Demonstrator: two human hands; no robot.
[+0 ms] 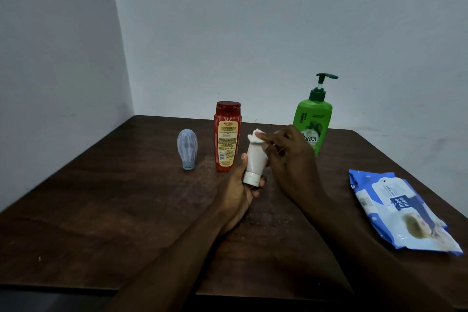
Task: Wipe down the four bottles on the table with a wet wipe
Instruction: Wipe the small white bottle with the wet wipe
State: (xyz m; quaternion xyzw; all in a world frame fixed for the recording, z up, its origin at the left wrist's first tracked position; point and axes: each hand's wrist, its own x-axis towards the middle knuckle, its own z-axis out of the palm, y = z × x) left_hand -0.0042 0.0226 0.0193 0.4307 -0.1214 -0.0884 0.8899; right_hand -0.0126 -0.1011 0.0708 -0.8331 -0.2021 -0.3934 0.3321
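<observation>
My left hand (pixel 236 191) holds a white tube bottle (pixel 254 161) by its cap end, cap down, above the table's middle. My right hand (pixel 288 157) presses a crumpled white wet wipe (pixel 255 135) against the tube's upper end. Behind the tube stands a red bottle (pixel 227 137), upright. A small pale blue bottle (pixel 187 148) stands on its cap to the left of it. A green pump bottle (pixel 312 123) stands at the back right, partly hidden by my right hand.
A blue pack of wet wipes (pixel 400 210) lies flat near the right edge of the dark wooden table (pixel 101 210). The table sits in a corner with walls behind and to the left.
</observation>
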